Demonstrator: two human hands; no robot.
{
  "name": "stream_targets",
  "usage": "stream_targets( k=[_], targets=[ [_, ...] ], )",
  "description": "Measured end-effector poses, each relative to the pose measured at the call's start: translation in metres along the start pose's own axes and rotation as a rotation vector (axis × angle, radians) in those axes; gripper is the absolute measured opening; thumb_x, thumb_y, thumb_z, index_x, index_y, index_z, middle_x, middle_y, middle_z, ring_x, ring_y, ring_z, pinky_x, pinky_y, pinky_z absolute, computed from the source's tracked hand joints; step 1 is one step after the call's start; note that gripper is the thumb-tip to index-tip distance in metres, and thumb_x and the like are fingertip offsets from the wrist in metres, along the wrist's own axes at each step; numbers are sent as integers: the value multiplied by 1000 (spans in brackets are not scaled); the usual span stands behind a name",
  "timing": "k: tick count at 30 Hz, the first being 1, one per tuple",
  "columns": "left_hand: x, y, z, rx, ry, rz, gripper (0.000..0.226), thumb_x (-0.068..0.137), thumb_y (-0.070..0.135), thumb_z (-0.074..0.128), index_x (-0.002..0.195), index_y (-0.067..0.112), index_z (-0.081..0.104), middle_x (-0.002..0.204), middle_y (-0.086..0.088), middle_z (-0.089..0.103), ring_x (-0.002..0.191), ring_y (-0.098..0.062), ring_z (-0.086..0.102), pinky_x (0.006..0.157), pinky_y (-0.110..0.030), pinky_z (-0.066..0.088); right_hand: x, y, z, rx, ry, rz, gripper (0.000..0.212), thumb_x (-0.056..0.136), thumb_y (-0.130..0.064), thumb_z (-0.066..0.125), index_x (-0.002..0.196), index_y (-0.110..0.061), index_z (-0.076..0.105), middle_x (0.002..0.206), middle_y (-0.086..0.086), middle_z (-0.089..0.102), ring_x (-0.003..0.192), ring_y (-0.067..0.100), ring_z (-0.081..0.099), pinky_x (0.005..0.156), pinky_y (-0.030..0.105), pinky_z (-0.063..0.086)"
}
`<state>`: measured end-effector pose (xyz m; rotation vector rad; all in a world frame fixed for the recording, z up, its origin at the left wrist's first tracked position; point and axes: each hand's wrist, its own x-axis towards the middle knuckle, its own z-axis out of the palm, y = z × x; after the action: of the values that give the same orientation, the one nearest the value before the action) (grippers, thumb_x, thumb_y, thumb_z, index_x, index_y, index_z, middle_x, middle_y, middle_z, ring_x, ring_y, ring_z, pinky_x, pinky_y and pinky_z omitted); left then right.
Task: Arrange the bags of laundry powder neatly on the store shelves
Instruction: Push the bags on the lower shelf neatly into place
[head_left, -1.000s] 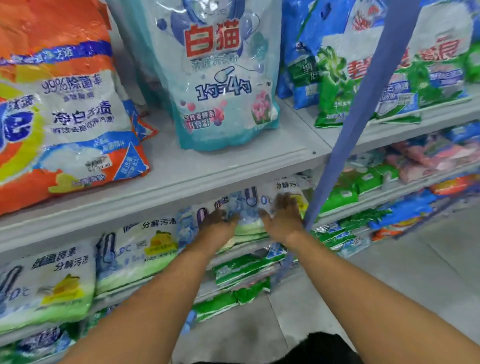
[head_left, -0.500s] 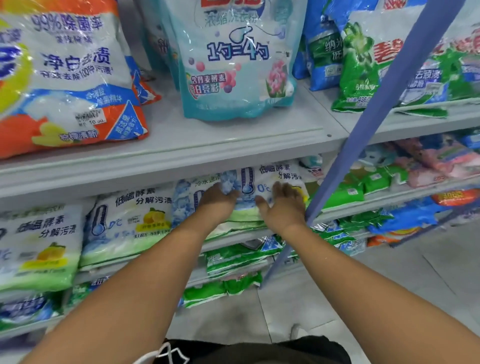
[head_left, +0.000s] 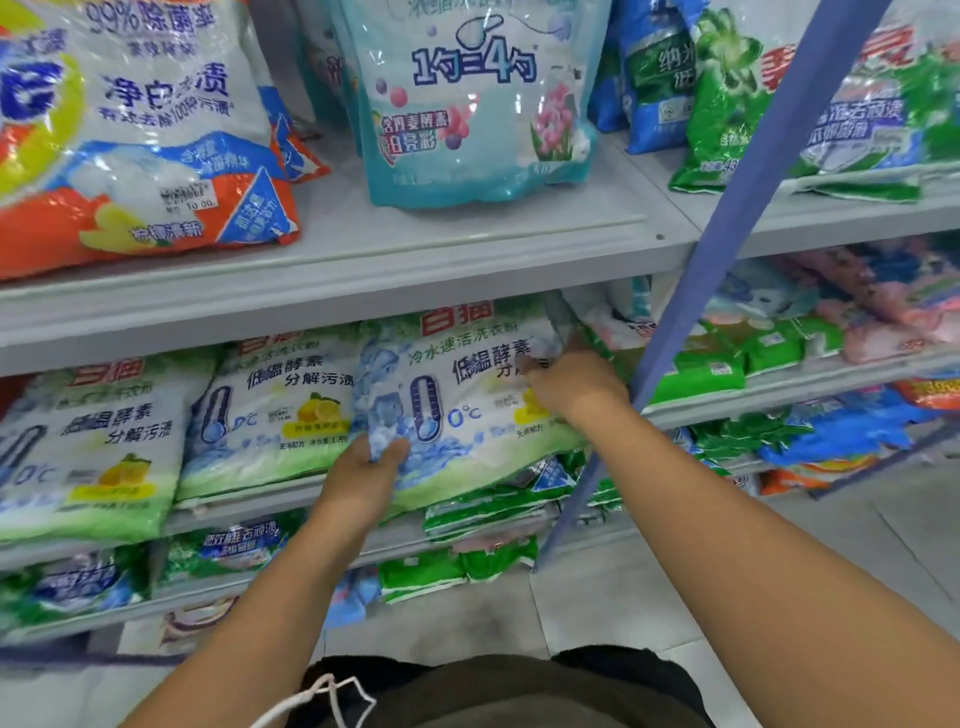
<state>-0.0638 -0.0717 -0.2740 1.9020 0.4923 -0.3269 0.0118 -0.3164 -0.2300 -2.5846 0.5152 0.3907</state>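
A white, blue and green laundry powder bag (head_left: 457, 395) with a thermometer picture leans on the second shelf (head_left: 249, 506), its lower edge hanging past the shelf front. My left hand (head_left: 366, 473) grips its lower left corner, thumb on the face. My right hand (head_left: 574, 384) holds its right side, fingers on the front. Two matching bags (head_left: 275, 410) (head_left: 88, 447) stand in a row to its left.
The top shelf (head_left: 363, 244) carries an orange bag (head_left: 135, 130), a teal pouch (head_left: 472, 98) and green and blue bags (head_left: 727, 104). A slanted blue upright (head_left: 737, 208) crosses just right of my right hand. Lower shelves hold green bags (head_left: 483, 514); grey floor tiles (head_left: 623, 597) lie below.
The bag has come forward and down, showing more of its face. My left hand has dropped to its lower left corner and my right hand has shifted to its right side. The view moved closer.
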Motion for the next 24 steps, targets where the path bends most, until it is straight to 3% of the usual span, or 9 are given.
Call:
stream_targets(
  k=[4, 6, 9, 14, 16, 18, 21, 22, 24],
  targets=[
    [5, 3, -25, -146, -39, -74, 48, 93, 39, 68, 136, 19, 57, 127, 0, 63, 115, -24, 57, 94, -38, 40, -8, 0, 11, 195, -144, -18, 98, 87, -78, 47, 152, -5, 36, 141, 13, 56, 122, 31, 59, 88, 32, 48],
    [14, 9, -32, -192, -113, -67, 73, 76, 55, 78, 136, 21, 58, 130, 5, 64, 122, -20, 58, 100, -37, 40, -13, -2, 20, 215, -77, -46, 101, 87, -77, 50, 155, -5, 28, 147, 14, 53, 129, 31, 56, 88, 30, 44],
    [30, 14, -33, -225, -221, -74, 102, 60, 70, 85, 145, 25, 50, 139, 9, 62, 130, -17, 57, 115, -43, 37, -12, -2, 28, 394, 7, -76, 91, 87, -62, 65, 153, -8, 32, 129, 16, 66, 106, 30, 68, 76, 31, 49],
    [27, 35, -21, -249, -148, 83, 36, 94, 25, 71, 128, 18, 60, 108, 12, 71, 108, -12, 67, 95, -28, 47, -14, -8, 19, 714, 105, -230, 71, 94, -34, 70, 154, -18, 36, 144, -1, 52, 89, 14, 64, 79, 31, 53],
    [29, 42, -24, -272, -80, 126, 30, 95, 25, 70, 123, 23, 59, 102, 17, 69, 102, -8, 67, 82, -21, 47, -6, -21, 12, 759, 106, -260, 75, 95, -35, 68, 157, -17, 30, 157, 2, 42, 115, 19, 62, 97, 31, 50],
    [34, 49, -28, -242, -2, 164, 31, 95, 28, 70, 123, 26, 58, 108, 14, 67, 110, -15, 65, 77, -21, 44, 4, -34, 9, 707, 115, -273, 81, 91, -48, 67, 157, -16, 31, 151, 8, 48, 119, 24, 59, 105, 34, 48],
    [42, 58, -31, 5, 95, 168, 70, 94, 37, 70, 153, 24, 36, 138, 0, 54, 113, -19, 56, 81, -26, 40, 15, -38, 16, 612, 98, -248, 80, 86, -54, 68, 153, -22, 37, 111, -2, 63, 73, 11, 65, 75, 17, 54],
    [45, 56, -31, 92, 104, 170, 85, 91, 40, 72, 159, 26, 23, 152, -5, 44, 121, -24, 55, 83, -27, 43, 15, -36, 23, 595, 59, -199, 84, 87, -53, 68, 156, -24, 30, 108, 0, 68, 73, 12, 69, 73, 22, 58],
    [52, 43, -30, 282, 135, 266, 100, 88, 50, 72, 161, 31, 6, 164, -12, 22, 139, -33, 43, 100, -38, 47, 9, -32, 37, 442, 72, -83, 99, 84, -65, 63, 160, -23, 14, 128, 13, 66, 108, 28, 69, 93, 42, 57]
  ],
)
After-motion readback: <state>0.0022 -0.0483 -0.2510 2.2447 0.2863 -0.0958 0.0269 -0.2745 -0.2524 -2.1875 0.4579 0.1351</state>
